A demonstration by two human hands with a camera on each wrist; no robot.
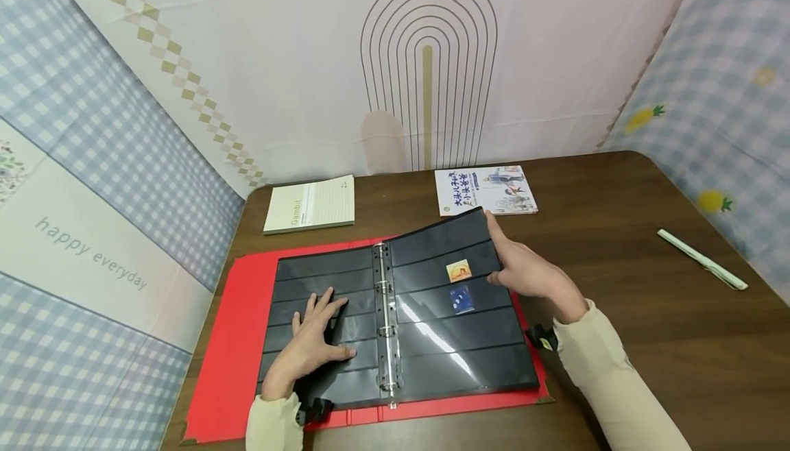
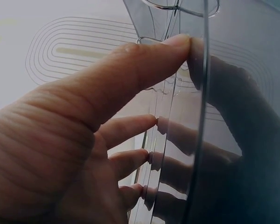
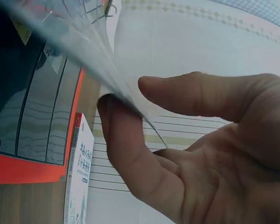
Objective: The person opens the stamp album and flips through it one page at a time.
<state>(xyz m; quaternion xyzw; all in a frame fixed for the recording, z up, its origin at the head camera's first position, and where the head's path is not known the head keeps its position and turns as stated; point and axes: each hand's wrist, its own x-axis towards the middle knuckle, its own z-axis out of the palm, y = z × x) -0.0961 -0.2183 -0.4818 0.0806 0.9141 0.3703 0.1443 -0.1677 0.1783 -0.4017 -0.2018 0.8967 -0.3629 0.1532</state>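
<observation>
A red ring-binder stamp album lies spread out, with black strip-pocket pages on both sides of its metal rings. My left hand rests spread on the left page; in the left wrist view, its fingertips touch the glossy surface. At the upper right corner, my right hand holds the edge of the right page, which is lifted and bent there. In the right wrist view the index finger curls behind the page edge. A yellow-orange stamp sits above a blue stamp on this page.
Behind the album lie a cream notebook at the left and a white illustrated booklet at the right. Far right on the brown table is a pale green pen. Patterned cloth hangs at the back and sides.
</observation>
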